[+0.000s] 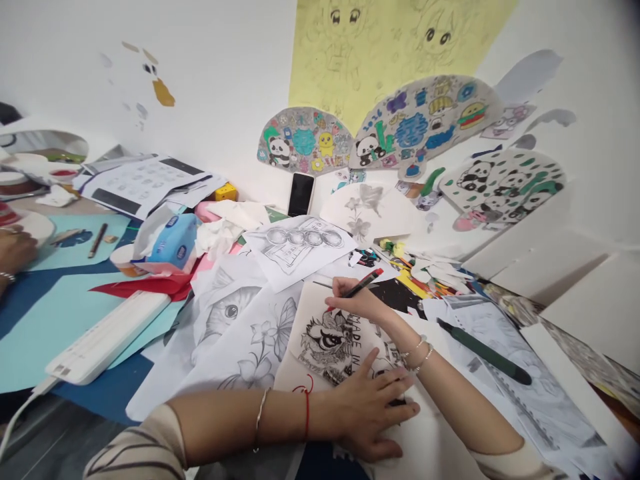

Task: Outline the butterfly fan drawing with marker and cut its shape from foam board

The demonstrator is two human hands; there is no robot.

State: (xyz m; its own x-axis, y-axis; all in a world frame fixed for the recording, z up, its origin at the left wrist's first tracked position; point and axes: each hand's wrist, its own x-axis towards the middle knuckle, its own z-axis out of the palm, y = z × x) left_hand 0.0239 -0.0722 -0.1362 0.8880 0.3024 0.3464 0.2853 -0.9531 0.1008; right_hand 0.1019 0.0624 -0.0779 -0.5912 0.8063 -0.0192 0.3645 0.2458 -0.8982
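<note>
My left hand [373,407] lies flat with spread fingers over the lower part of a white sheet. On that sheet is a black ink drawing [325,340] with an eye and the letters "MADE IN" beside it. My right hand [353,299] grips a black pen with a red end [364,283], its red tip at the top of the drawing. Part of the drawing is hidden under my left fingers.
Pencil drawings [260,353] lie to the left, with a white power strip [110,337] and a blue tissue pack [175,241] beyond. A green marker [485,352] rests at the right. A phone [301,194] leans at the wall. Another person's hand [16,250] is at the far left.
</note>
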